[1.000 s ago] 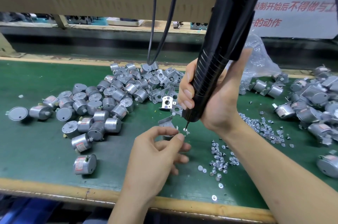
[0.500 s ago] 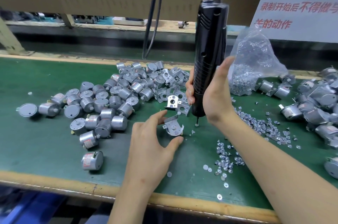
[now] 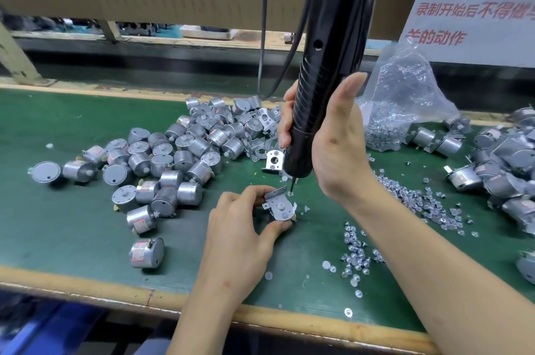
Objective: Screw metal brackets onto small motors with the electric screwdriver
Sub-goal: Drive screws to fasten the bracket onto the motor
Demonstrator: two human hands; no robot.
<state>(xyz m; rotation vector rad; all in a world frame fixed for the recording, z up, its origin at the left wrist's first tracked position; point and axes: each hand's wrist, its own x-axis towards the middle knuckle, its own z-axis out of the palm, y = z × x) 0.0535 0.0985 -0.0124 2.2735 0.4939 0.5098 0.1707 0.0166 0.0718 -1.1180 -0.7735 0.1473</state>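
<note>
My left hand (image 3: pixel 240 227) pinches a small round motor with a metal bracket on it (image 3: pixel 280 206), held on the green mat (image 3: pixel 72 227) at the centre. My right hand (image 3: pixel 333 146) grips the black electric screwdriver (image 3: pixel 324 65), which hangs nearly upright from above. Its bit tip (image 3: pixel 291 188) sits at the bracket's upper right corner, beside a small screw. A loose bracket (image 3: pixel 273 160) stands just behind the tool.
A heap of bare motors (image 3: pixel 162 163) covers the mat to the left. Motors with brackets (image 3: pixel 498 169) lie at the right. Loose screws (image 3: pixel 405 198) and a clear bag of screws (image 3: pixel 402 105) are right of my right hand. The wooden table edge (image 3: pixel 115 294) runs along the front.
My left hand has turned the motor and bracket face up and lifted it toward the bit. The screwdriver swung from tilted to nearly upright, its tip now at the bracket.
</note>
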